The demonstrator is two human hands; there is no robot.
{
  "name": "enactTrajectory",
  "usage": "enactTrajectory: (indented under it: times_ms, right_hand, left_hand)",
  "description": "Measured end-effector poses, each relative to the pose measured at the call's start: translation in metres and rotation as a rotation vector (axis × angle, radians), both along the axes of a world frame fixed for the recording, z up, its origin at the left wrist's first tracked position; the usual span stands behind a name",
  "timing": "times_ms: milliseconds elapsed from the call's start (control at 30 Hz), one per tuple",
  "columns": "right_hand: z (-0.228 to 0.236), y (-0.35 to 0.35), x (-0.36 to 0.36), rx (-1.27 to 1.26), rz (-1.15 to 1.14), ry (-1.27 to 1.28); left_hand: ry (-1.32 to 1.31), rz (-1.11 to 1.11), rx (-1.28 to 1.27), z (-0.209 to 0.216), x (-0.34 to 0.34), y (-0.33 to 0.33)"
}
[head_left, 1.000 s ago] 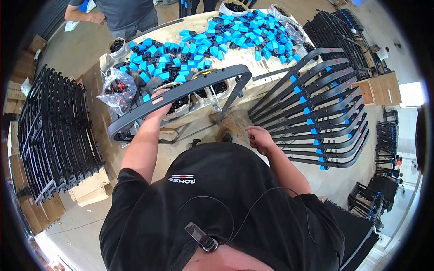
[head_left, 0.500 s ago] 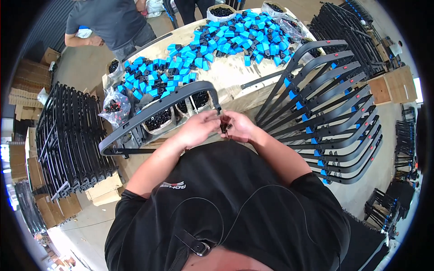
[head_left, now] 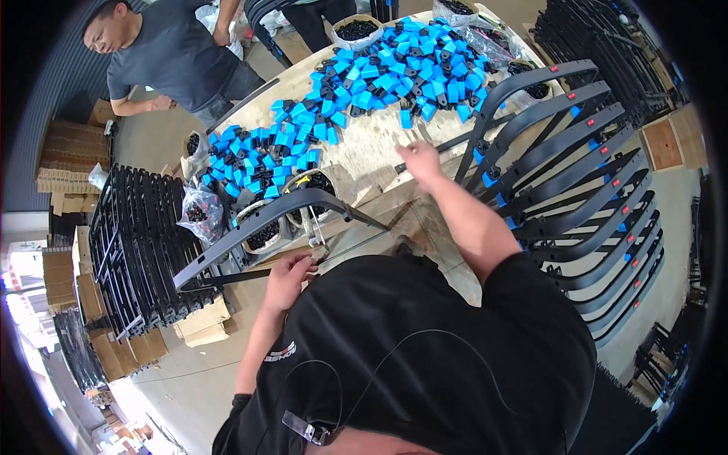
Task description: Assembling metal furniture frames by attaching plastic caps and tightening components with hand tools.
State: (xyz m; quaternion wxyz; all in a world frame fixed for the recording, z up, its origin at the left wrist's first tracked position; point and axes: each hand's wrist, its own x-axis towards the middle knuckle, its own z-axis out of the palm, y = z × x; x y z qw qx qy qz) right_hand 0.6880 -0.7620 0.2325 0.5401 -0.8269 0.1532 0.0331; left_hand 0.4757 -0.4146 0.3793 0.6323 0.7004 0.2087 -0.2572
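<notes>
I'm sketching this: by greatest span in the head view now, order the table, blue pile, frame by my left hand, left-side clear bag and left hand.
1. Table
2. Blue pile
3. Frame
Last: clear bag and left hand, too alike to rank.

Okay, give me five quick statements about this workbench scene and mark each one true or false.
1. Blue-and-black pieces lie heaped on the table. True.
2. The red-marked curved frames stand to the person's left. False: they stand to the right.
3. The right hand is farther forward than the left hand. True.
4. The left hand holds a blue piece. False: no blue piece shows in it.
5. A co-worker stands at the picture's upper left. True.
</notes>
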Motion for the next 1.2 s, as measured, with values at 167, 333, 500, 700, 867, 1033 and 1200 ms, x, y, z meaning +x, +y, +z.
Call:
enactTrajectory:
  times_ms: [167,333,500,700,867,1033,1200]
  right_hand:
    - [0.007,-0.033,0.099,-0.377,-0.070,0.104]
    - [0.032,-0.019,0.123,-0.641,0.191,0.282]
    - [0.010,-0.002,0.145,-0.730,0.211,0.321]
    - [-0.014,0.005,0.138,-0.602,0.138,0.246]
    - [0.007,0.009,0.126,-0.493,-0.036,0.293]
    - [-0.007,-0.018,0.145,-0.524,0.010,0.359]
    - [0.016,-0.019,0.126,-0.493,-0.027,0.342]
  left_hand:
    - [0.027,0.149,0.091,0.000,-0.023,0.002]
    - [0.104,0.459,-0.006,-0.002,-0.053,-0.001]
    - [0.124,0.554,-0.010,-0.010,-0.065,0.003]
    - [0.097,0.584,0.017,-0.007,-0.060,0.006]
    - [0.110,0.539,0.040,-0.005,-0.049,0.008]
    - [0.159,0.402,0.031,-0.005,-0.032,0.006]
    - [0.165,0.353,0.051,-0.006,-0.024,0.006]
